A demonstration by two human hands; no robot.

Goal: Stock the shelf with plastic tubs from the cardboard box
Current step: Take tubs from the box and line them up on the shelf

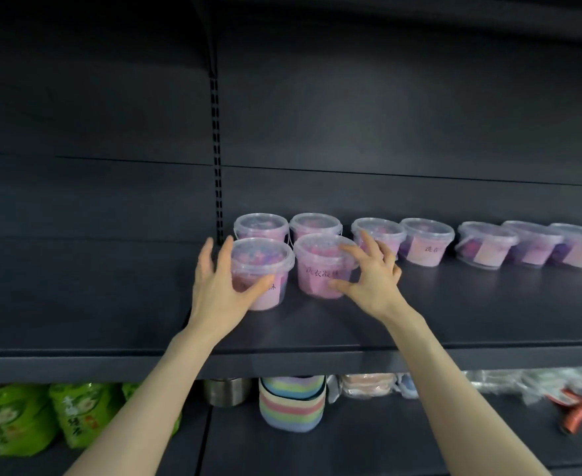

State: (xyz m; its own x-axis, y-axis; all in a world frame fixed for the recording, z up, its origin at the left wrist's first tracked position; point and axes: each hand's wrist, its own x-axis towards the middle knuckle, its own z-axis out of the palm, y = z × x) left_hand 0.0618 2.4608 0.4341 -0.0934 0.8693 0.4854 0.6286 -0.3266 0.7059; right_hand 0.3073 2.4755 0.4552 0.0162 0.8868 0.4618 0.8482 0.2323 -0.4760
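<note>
Looks like the set-down step, judging by both hands up on the shelf (pixel 489 310) at the two front tubs. Got the left hand (pixel 219 286) loosely cupping the left front tub (pixel 262 264), thumb across the front, fingers straight up beside the lid, so more a released hold than a proper grasp. Same story with the right hand (pixel 372 280): spread wide and relaxed, touching the right front tub (pixel 317 269) with just the thumb and forefinger. Both tubs upright on the shelf, side by side, sitting right between the two hands.

Next move, only guessing: let go fully, pull back without clipping the lids, then head to the cardboard box for more. Not in view, so can't say where. After that, probably carry the front row on to the right of the right hand.

Counting tubs: two in front at the hands, seven in the back row (pixel 427 240) beyond the fingertips and running off to the right, maybe an eighth cut off at the edge. So nine for sure.

Under the forearms, on the lower shelf (pixel 385 441): roughly three green bags (pixel 76 417), one striped thing (pixel 291 403), one metal pot (pixel 226 391).
</note>
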